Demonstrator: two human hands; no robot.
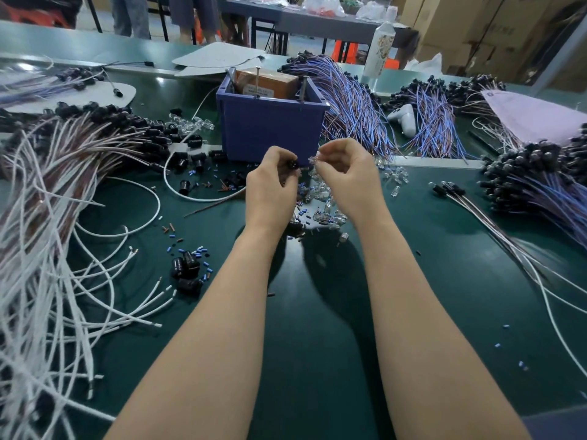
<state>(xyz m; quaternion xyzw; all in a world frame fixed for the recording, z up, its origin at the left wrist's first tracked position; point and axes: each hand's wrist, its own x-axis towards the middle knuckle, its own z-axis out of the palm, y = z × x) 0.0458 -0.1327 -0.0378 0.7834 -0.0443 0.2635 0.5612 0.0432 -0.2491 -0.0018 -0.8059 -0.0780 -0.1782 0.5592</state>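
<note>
Bringing a clear bulb (313, 159) toward a black socket (293, 164).
The socket is pinched by the left hand (271, 182), the bulb by the right hand (346, 173); careful alignment is probably needed next.

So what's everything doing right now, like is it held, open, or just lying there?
Left hand: gripping a black socket, held up.
Right hand: pinching a clear bulb, close to the socket.
Blue bin: upright, open on top, brown box inside.
Bottle: standing upright.
White wires: loose, heaped on the left.
Spare bulbs: scattered loose below the hands.
</note>
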